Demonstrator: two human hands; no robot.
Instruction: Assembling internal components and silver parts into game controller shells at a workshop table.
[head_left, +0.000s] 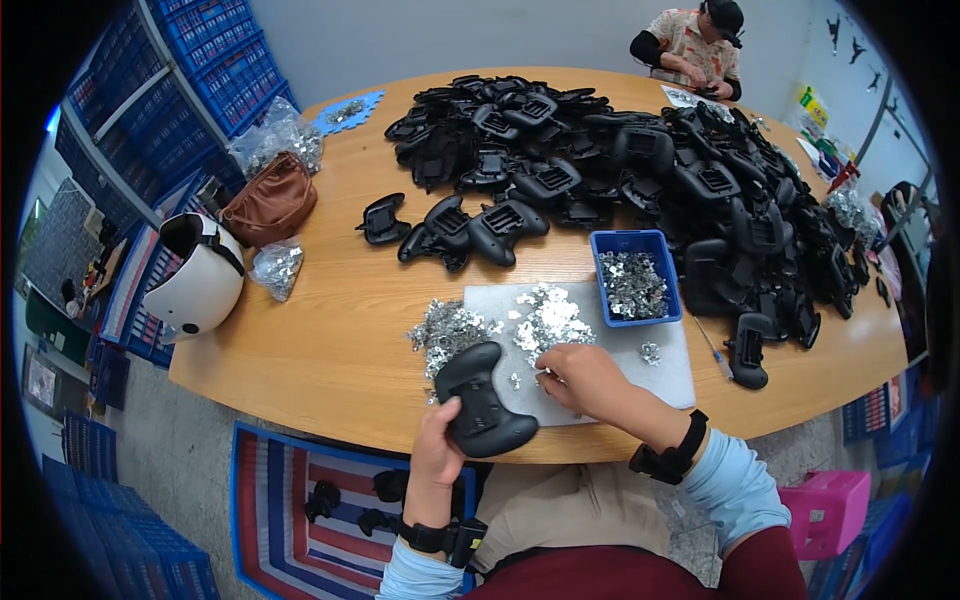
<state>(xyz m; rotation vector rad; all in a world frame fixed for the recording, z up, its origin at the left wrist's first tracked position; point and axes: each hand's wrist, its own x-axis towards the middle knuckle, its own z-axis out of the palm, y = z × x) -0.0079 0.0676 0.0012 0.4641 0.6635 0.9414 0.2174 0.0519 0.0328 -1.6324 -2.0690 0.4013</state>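
Note:
A black game controller shell (482,402) is gripped at its left side by my left hand (438,445), just over the table's near edge. My right hand (588,382) has its fingers pinched together at the near side of a heap of bright metal pieces (552,315); whatever is between the fingertips is too small to make out. That heap lies on a pale flat mat (655,378). Beside it, to the left, is a duller heap of small metal parts (447,330). A blue bin (645,322) full of small metal parts stands at the mat's far right corner.
Black controller shells (550,180) pile high across the table (330,340). At the left sit a white helmet (200,285), a brown leather bag (270,205) and bagged metal parts (277,268). A co-worker (695,50) works at the far side. Below, a striped-lined crate (275,520) holds black parts.

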